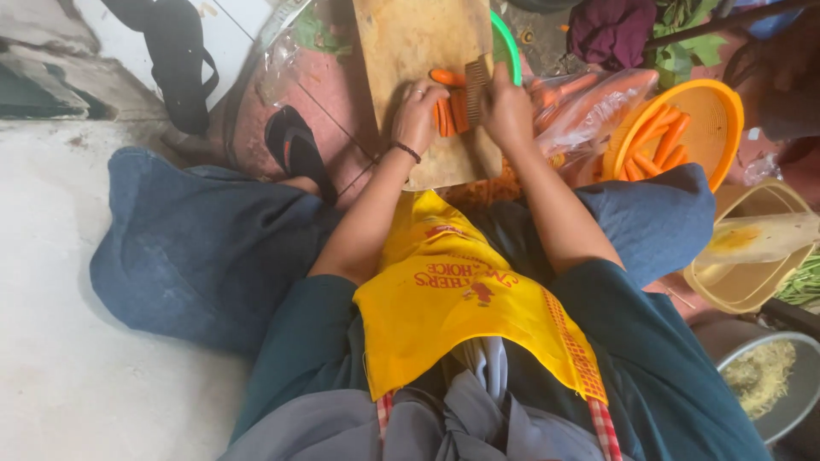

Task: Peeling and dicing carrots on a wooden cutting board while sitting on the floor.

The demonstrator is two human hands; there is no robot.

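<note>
We see our left hand resting on the wooden cutting board, with the fingers curled down and pressing on a small stack of carrot pieces; a ring is on one finger and a dark bracelet goes around the wrist. Our right hand is closed around the handle of a wavy-edged cutter, whose blade stands on the board just behind the carrot pieces. The carrot pieces lie between the two hands, touching the left fingers, and one more piece of carrot lies on the board just above them. The board is tilted toward us, and its far part covers a green round rim. Under the near edge of the board there is a heap of cut orange pieces. To the right of the right hand lies a clear plastic bag with whole carrots, and beside it an orange strainer basket holds peeled carrots. Farther right stands a yellowish bucket, and near it a metal bowl with pale shredded food. On the left side, a black sandal lies on the reddish floor near our knee. A yellow apron covers our lap.
</note>
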